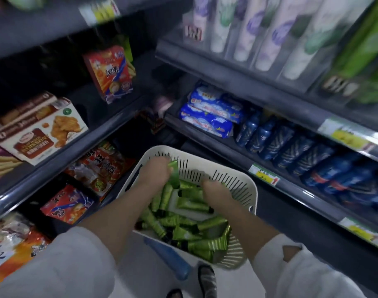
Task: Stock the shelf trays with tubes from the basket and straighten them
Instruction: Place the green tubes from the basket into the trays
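Note:
A white slotted basket [233, 179] sits on the floor below me, holding several green tubes [196, 233] with black caps. My left hand [155, 171] is inside the basket's far left side and grips one green tube [174, 174], lifted with its flat end up. My right hand [216, 194] reaches into the pile near the middle, fingers curled down among the tubes; what it holds is hidden. Clear shelf trays [278, 50] at the upper right hold upright white, purple and green tubes, blurred.
Dark shelves stand on both sides. On the left are snack boxes [44, 130] and red packets [97, 168]. On the right are blue packs [209, 115] and blue bottles [291, 145]. Shoes [207, 278] and a blue handle [168, 257] are on the floor.

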